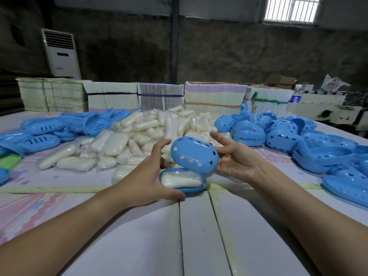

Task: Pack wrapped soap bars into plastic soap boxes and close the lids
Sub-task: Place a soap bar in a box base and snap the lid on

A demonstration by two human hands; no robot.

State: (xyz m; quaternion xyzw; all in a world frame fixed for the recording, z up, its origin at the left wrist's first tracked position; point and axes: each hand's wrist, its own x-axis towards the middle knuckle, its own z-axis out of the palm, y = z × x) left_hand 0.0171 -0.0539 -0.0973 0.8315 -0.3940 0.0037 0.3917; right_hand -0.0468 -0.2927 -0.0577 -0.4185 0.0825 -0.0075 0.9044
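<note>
the left hand curls around the near left end of a blue oval plastic soap box base, with the thumb along the front rim and the fingers spread up behind it, so its grip is closed on the base. the base sits on the pale tabletop. inside the base lies a white soap bar in clear plastic wrap. the right hand holds a blue oval plastic lid with little heart holes by its right side, thumb on top and fingers under, so its grip is closed on the lid. the lid is tilted up and hangs just above the base, its low edge close to the base's far rim. it is not shut. just behind both grips is a big pile of wrapped white soap bars. far to the left of the left grip is a heap of blue slotted plastic trays. to the right of the right grip is a heap of blue lids with holes. well behind the grips stand stacks of flat pale cartons, a clear water bottle and a tall white air cooler by the dark wall.
</note>
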